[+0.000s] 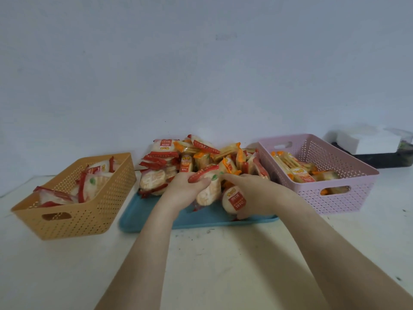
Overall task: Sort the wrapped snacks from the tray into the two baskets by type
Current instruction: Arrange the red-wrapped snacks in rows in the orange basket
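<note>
While left hand (pixel 186 186) grips red-edged snack (pixel 207 191), right hand (pixel 253 191) holds labelled snack (pixel 234 202)

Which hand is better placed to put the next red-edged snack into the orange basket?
Likely the left hand: its fingers grip a red-edged packet, and the orange basket holding that type sits on its side. The right hand lies nearer the pink basket.

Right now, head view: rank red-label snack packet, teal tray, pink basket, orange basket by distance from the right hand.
1. red-label snack packet: gripped by the right hand.
2. teal tray: directly beneath that hand.
3. pink basket: just to its right.
4. orange basket: far left, beyond the left hand, which grips a red-edged snack packet.
</note>
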The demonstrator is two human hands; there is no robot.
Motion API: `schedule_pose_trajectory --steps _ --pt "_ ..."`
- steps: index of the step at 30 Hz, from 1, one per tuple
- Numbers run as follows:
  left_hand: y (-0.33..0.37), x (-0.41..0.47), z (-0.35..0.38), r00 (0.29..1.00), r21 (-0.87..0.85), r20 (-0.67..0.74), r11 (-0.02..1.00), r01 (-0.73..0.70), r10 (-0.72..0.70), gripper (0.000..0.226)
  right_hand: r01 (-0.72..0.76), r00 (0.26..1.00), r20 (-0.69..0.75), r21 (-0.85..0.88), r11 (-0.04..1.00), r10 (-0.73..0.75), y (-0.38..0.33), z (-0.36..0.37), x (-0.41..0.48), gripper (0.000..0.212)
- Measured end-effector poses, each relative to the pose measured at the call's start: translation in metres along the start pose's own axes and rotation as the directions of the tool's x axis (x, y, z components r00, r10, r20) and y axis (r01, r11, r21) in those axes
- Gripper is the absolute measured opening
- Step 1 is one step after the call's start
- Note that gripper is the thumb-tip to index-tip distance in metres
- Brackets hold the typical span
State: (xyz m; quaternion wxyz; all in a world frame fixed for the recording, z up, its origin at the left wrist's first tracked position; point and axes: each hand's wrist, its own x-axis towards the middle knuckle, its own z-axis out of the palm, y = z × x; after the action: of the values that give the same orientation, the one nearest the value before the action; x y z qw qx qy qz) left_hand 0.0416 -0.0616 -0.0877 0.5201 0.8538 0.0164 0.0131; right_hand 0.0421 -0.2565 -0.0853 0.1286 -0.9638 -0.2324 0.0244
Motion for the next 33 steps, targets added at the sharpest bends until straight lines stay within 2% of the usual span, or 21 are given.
schedule_pose_trajectory --steps 4,7,10,14,18,21,24,26,28,29,31,32,33 --pt "-0.010 0.005 -0.001 0.995 -0.145 0.059 0.986 0.083 -0.075 0.022 -0.029 0.995 -0.086 0.196 0.980 0.047 -0.001 -0.006 0.000 0.108" --pt "-0.011 0.002 0.001 0.985 -0.258 0.112 0.953 0.158 -0.132 0.024 0.029 0.990 -0.141 0.250 0.968 0.006 -0.001 -0.005 0.004 0.093" --pt "-0.012 0.002 0.009 0.978 -0.188 0.160 0.969 0.163 -0.134 0.037 0.058 0.984 -0.179 0.405 0.913 0.017 -0.001 -0.003 0.005 0.074" --pt "-0.004 -0.003 0.012 0.966 -0.215 0.230 0.962 0.167 -0.116 0.048 0.013 0.968 -0.196 0.665 0.746 0.158 -0.003 0.003 0.005 0.067" --pt "-0.002 -0.006 0.006 0.963 -0.229 0.245 0.959 0.168 -0.110 0.055 -0.093 0.957 -0.087 0.811 0.577 0.277 -0.003 0.005 0.008 0.057" --pt "0.000 -0.008 -0.006 0.971 -0.249 0.231 0.960 0.126 -0.068 0.045 -0.038 0.961 -0.062 0.936 0.351 0.270 -0.010 0.000 0.005 0.056" --pt "0.007 -0.013 -0.021 0.994 -0.234 0.110 0.972 0.016 0.010 0.041 0.052 0.960 -0.101 0.981 0.189 0.259 -0.028 -0.007 0.001 0.056" --pt "0.008 -0.015 -0.040 0.998 -0.268 -0.022 0.962 -0.055 0.051 0.054 0.110 0.952 -0.131 0.990 0.090 0.278 -0.047 -0.009 0.008 0.054" --pt "0.009 -0.017 -0.056 0.996 -0.361 -0.079 0.930 -0.069 0.043 0.069 0.155 0.946 -0.146 0.988 -0.007 0.288 -0.066 -0.012 0.014 0.052" --pt "0.008 -0.019 -0.065 0.994 -0.395 -0.105 0.916 -0.077 0.038 0.067 0.168 0.950 -0.151 0.985 -0.038 0.274 -0.077 -0.013 0.020 0.051" --pt "0.005 -0.023 -0.087 0.975 -0.404 -0.210 0.902 -0.151 0.069 0.050 0.175 0.954 -0.155 0.983 -0.056 0.258 -0.104 -0.010 0.036 0.050" --pt "0.003 -0.024 -0.097 0.948 -0.385 -0.303 0.897 -0.216 0.099 0.047 0.173 0.954 -0.162 0.985 -0.022 0.253 -0.118 -0.009 0.043 0.050" --pt "0.001 -0.026 -0.109 0.900 -0.337 -0.413 0.895 -0.292 0.138 0.046 0.165 0.951 -0.174 0.985 0.054 0.255 -0.130 -0.007 0.050 0.050"
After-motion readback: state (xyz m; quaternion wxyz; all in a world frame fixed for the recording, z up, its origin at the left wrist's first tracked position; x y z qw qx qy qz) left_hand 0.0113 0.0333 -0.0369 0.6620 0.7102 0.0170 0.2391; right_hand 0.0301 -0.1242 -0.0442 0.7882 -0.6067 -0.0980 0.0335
